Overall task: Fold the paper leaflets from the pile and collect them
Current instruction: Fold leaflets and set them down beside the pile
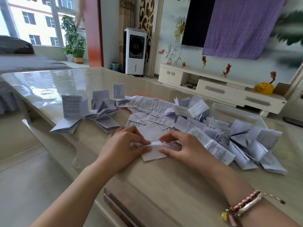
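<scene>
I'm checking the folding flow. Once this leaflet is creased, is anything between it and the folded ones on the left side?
Nothing visible blocks it. Both the left hand and the right hand pinch the leaflet on the table. The folded leaflets lie just beyond the left hand, with only bare tabletop between.

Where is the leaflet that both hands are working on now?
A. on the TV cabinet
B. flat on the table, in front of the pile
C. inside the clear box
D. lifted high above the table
B: the left hand and right hand pinch the leaflet against the table, just before the pile.
</scene>
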